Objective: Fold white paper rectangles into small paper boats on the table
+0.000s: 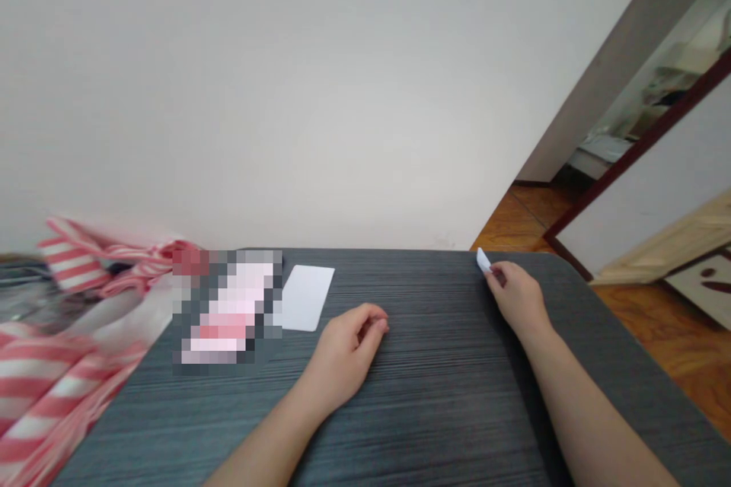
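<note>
My left hand (349, 358) rests on the dark wood-grain table (434, 403) near its middle. Its fingers are curled in against the thumb, and nothing shows between them. A white card (308, 297) with rounded corners lies flat beyond this hand, to its left. Toward the far right of the table, my right hand (518, 298) pinches a small white piece, perhaps paper (483, 260), between thumb and fingers. That piece sticks up from the grip at a tilt, and its lower part is hidden by the fingers.
Left of the card lies a pixelated pink and white item (234, 308). Red-and-white striped cloth (62, 388) is heaped beyond the table's left edge. A pale wall (343, 91) stands behind the table. At right are a wooden floor (645, 319) and a doorway.
</note>
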`<state>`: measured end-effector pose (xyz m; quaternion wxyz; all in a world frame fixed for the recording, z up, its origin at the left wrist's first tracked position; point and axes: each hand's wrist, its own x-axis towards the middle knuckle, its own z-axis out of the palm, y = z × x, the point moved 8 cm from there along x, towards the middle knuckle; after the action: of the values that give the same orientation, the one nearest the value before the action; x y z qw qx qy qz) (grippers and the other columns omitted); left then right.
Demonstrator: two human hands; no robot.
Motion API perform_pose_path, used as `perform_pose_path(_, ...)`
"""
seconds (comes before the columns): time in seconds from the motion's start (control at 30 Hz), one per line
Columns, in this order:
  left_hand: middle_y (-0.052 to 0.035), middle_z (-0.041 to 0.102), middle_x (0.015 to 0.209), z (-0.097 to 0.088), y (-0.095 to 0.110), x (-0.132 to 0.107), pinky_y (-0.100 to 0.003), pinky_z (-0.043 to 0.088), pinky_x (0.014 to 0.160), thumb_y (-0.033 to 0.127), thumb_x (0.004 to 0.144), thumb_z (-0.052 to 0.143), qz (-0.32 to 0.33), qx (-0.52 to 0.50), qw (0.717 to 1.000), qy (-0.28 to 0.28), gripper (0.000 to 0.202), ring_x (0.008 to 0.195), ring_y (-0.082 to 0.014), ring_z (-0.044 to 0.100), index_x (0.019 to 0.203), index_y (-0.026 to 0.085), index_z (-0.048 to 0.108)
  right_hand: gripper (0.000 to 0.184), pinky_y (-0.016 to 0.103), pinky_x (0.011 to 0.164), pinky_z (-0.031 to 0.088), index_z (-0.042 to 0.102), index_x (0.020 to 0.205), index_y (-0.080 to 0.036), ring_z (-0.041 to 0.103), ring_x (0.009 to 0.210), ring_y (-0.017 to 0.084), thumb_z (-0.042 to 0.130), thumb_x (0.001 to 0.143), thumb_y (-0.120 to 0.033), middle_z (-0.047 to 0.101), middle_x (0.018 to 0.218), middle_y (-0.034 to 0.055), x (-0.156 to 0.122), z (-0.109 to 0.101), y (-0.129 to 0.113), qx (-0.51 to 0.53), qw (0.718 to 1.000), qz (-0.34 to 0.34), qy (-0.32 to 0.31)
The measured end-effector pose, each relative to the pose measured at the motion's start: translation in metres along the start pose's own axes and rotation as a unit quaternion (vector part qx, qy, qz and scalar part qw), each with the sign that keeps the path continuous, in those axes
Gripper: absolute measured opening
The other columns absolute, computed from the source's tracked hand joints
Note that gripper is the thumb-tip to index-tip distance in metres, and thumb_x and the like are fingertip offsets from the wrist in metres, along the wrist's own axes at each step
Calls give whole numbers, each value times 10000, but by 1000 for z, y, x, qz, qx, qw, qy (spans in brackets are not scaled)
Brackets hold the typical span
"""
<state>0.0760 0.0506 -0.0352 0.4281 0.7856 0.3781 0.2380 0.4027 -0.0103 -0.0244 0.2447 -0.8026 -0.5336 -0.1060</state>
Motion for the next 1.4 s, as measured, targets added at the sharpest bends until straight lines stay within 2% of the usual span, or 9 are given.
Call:
perform_pose_path(0.33,-18,662,774,-1,1,0,-249,435,614,348,929,450,4,-9,1000,8,238,685,-161,591,911,198,634,269,313,610,459,624,845,-183,629,686,224,571,842,-447,659,778,65,-3,-10,3,2,999,28,22)
perform_pose_path(0.43,-18,660,771,-3,4,-2,-252,437,618,343,940,438,10,-10,1000,15,245,681,-159,596,918,195,633,318,323,601,466,633,876,-183,629,693,234,580,838,-494,659,787,71,-6,-17,-5,5,1000,18,23)
perform_pose_path(0.53,-27,673,790,-7,8,-5,-261,444,631,326,944,438,24,4,999,28,240,693,-163,606,944,192,637,329,326,592,494,650,953,-198,623,639,213,518,889,-493,670,778,62,-13,-12,-34,37,997,-54,-41)
perform_pose_path(0.6,-35,686,823,-9,13,-9,-272,457,667,303,947,437,40,28,998,35,232,740,-173,621,979,194,639,312,342,645,532,660,1011,-213,657,722,229,519,900,-469,699,847,72,-22,-3,-62,63,985,-126,-104)
perform_pose_path(0.7,-57,695,935,-14,21,-13,-294,476,760,257,952,432,76,81,993,43,224,854,-187,632,1032,192,630,326,429,947,501,659,1124,-217,620,1095,283,549,902,-430,682,1169,107,-37,6,-100,97,956,-235,-144)
perform_pose_path(0.83,-92,666,1015,-25,26,-15,-348,473,863,210,952,416,105,186,973,84,215,963,-217,595,1041,166,607,539,528,1096,368,538,1365,-217,389,1376,330,595,878,-441,460,1486,111,-49,23,-118,111,934,-294,-168)
perform_pose_path(0.93,-104,638,1078,-38,24,-14,-407,449,925,191,930,453,95,263,950,139,198,1042,-249,551,1066,168,596,665,573,1124,302,433,1457,-219,292,1429,339,599,870,-484,364,1545,116,-56,39,-117,96,928,-303,-194)
perform_pose_path(1.17,-134,593,1265,-67,9,-8,-479,374,1010,243,927,481,30,395,894,210,249,1206,-313,472,1122,159,612,617,572,1139,261,451,1449,-249,286,1435,320,555,900,-510,346,1551,114,-59,44,-115,84,929,-292,-213)
perform_pose_path(1.4,-154,628,1163,-71,-12,-3,-425,419,915,310,912,511,-56,459,870,170,238,1077,-305,526,972,133,658,622,562,1144,257,450,1451,-247,290,1434,318,564,897,-506,347,1551,115,-57,41,-117,89,929,-285,-218)
